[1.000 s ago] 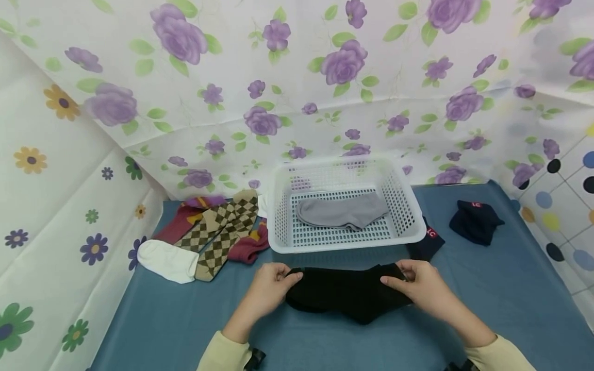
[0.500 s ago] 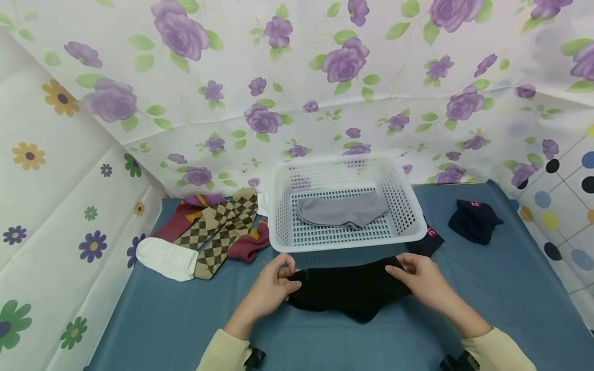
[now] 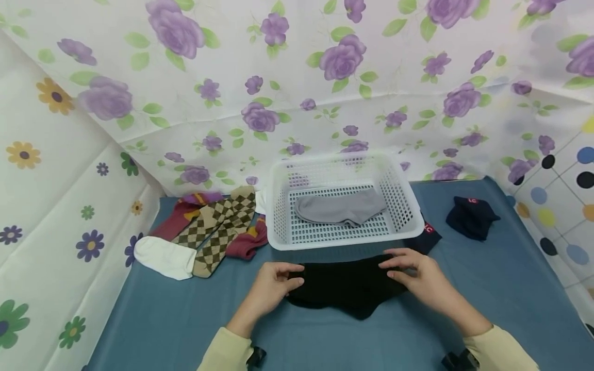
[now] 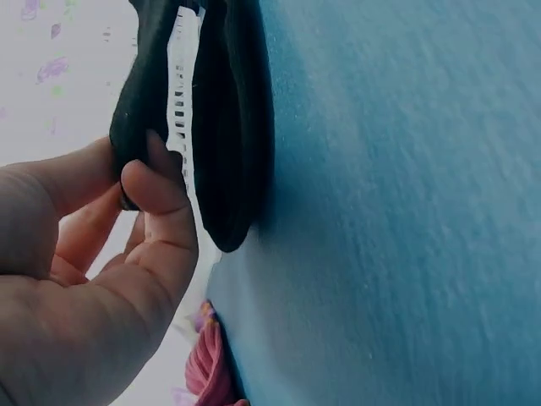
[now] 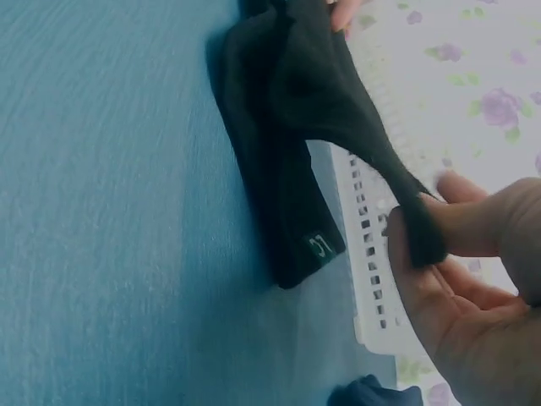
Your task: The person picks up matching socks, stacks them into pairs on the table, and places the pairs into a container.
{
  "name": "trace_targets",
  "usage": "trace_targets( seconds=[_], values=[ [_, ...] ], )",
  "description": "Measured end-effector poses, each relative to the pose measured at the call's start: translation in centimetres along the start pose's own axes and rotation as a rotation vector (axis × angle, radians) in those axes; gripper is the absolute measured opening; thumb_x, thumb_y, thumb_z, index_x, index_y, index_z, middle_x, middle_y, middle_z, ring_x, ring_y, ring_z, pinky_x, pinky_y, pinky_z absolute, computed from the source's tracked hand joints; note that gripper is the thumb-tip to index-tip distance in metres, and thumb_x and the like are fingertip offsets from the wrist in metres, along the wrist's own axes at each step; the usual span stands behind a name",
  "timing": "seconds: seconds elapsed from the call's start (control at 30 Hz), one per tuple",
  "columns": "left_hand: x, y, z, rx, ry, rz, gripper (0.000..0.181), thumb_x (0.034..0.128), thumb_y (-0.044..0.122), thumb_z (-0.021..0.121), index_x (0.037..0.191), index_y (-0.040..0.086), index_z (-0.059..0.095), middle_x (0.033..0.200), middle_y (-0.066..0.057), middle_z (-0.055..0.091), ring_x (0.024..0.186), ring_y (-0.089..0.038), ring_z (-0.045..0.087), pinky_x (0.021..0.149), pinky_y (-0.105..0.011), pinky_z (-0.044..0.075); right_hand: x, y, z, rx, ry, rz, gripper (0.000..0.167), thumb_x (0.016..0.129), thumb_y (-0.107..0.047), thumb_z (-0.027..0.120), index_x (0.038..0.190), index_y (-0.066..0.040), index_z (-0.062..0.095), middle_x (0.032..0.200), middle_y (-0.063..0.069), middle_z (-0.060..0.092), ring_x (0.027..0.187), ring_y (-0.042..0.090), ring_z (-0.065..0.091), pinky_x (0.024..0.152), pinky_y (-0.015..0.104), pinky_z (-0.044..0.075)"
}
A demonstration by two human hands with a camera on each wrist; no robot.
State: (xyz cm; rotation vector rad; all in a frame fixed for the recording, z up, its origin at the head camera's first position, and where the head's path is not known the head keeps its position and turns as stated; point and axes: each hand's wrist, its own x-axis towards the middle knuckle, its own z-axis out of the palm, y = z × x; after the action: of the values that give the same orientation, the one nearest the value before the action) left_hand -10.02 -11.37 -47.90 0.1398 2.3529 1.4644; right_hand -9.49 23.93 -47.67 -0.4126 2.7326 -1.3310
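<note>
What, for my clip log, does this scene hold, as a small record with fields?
Left grip: pinches one end of the upper black sock
Right grip: pinches its other end
Below it: second black sock
Basket: grey sock, perhaps a stacked pair
Table, left: white sock, red socks, checked socks
Table, right: navy socks; those nearest the basket partly hidden

You are touching matt, soft-looking knitted black socks (image 3: 343,286), while the basket (image 3: 343,242) is showing smooth plastic and the blue cloth (image 3: 181,324) is looking matt, slightly rough.
</note>
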Motion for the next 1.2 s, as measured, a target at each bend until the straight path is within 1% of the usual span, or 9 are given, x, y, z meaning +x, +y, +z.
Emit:
trace_targets(
  seconds=[0.17,0.37,0.63,0.73,0.83,0.93,1.03,1.1,1.2],
  values=[
    [0.1,0.3,0.2,0.077,0.026,-0.022,0.032,0.0828,0.025,0.071,0.113,0.016,0.068,0.055,0.000,0.039,0.048,-0.013,0.034,0.043,-0.025,0.029,0.2,-0.5,0.0,-0.043,-0.084,0.059,0.026,0.082,-0.019,0.072,0.107,-0.019,0.071,0.121,0.007,0.063,0.109,0.025,0.061,0.076,0.033,0.055],
    [0.0,0.6,0.5,0.076,0.027,-0.038,0.032,0.0829,0.023,0.071,0.113,0.015,0.068,0.056,-0.001,0.042,0.047,-0.013,0.035,0.042,-0.025,0.031,0.4,-0.7,-0.6,-0.012,-0.137,0.128,0.039,0.076,-0.031,0.077,0.111,-0.016,0.069,0.114,0.003,0.068,0.098,0.021,0.061,0.074,0.028,0.053],
    [-0.2,0.8,0.6,0.030,0.000,-0.040,0.029,0.0832,0.023,0.071,0.111,0.016,0.068,0.055,0.001,0.039,0.047,-0.013,0.032,0.043,-0.026,0.029,0.6,-0.8,-1.6,0.031,-0.186,0.207,0.040,0.075,-0.029,0.078,0.111,-0.015,0.069,0.117,0.007,0.066,0.095,0.021,0.059,0.064,0.024,0.049],
    [-0.1,0.4,0.8,0.066,0.010,-0.051,0.029,0.0831,0.022,0.071,0.111,0.016,0.068,0.054,0.000,0.041,0.046,-0.013,0.034,0.042,-0.026,0.030,0.8,-0.4,-0.8,-0.002,-0.207,0.219,0.039,0.075,-0.026,0.078,0.112,-0.016,0.069,0.118,0.006,0.066,0.094,0.019,0.060,0.064,0.027,0.050],
    [0.0,-0.2,1.3,0.153,0.039,-0.055,0.029,0.0832,0.022,0.071,0.112,0.018,0.068,0.058,-0.001,0.048,0.047,-0.014,0.040,0.043,-0.027,0.034,0.7,0.1,0.3,-0.077,-0.189,0.217,0.039,0.074,-0.022,0.079,0.111,-0.019,0.069,0.122,0.007,0.063,0.102,0.022,0.061,0.076,0.037,0.053],
    [0.0,-0.4,1.8,0.256,0.082,-0.033,0.029,0.0828,0.021,0.071,0.112,0.020,0.067,0.078,0.000,0.064,0.062,-0.016,0.054,0.053,-0.030,0.045,0.5,0.5,1.2,-0.157,-0.156,0.195,0.039,0.074,-0.018,0.079,0.111,-0.019,0.069,0.130,0.010,0.058,0.116,0.029,0.057,0.091,0.049,0.048],
    [-0.2,-0.1,2.2,0.338,0.116,-0.017,0.031,0.0824,0.020,0.072,0.113,0.021,0.066,0.106,0.001,0.067,0.094,-0.018,0.062,0.076,-0.037,0.052,0.1,0.5,1.8,-0.209,-0.134,0.154,0.040,0.075,-0.015,0.078,0.113,-0.017,0.068,0.135,0.012,0.053,0.122,0.033,0.052,0.093,0.052,0.045],
    [-0.4,0.3,2.3,0.359,0.128,-0.009,0.032,0.0823,0.019,0.072,0.114,0.020,0.066,0.116,0.000,0.065,0.112,-0.020,0.058,0.089,-0.041,0.050,0.1,0.4,1.9,-0.218,-0.120,0.127,0.040,0.076,-0.013,0.077,0.114,-0.015,0.067,0.136,0.011,0.052,0.114,0.030,0.058,0.085,0.044,0.051],
    [-0.7,0.9,2.2,0.361,0.146,-0.001,0.034,0.0823,0.017,0.072,0.115,0.018,0.066,0.118,-0.001,0.064,0.118,-0.022,0.055,0.093,-0.043,0.048,0.2,0.1,1.8,-0.202,-0.103,0.101,0.041,0.077,-0.012,0.077,0.116,-0.015,0.066,0.136,0.008,0.053,0.076,0.015,0.062,0.062,0.029,0.052]
  ],
)
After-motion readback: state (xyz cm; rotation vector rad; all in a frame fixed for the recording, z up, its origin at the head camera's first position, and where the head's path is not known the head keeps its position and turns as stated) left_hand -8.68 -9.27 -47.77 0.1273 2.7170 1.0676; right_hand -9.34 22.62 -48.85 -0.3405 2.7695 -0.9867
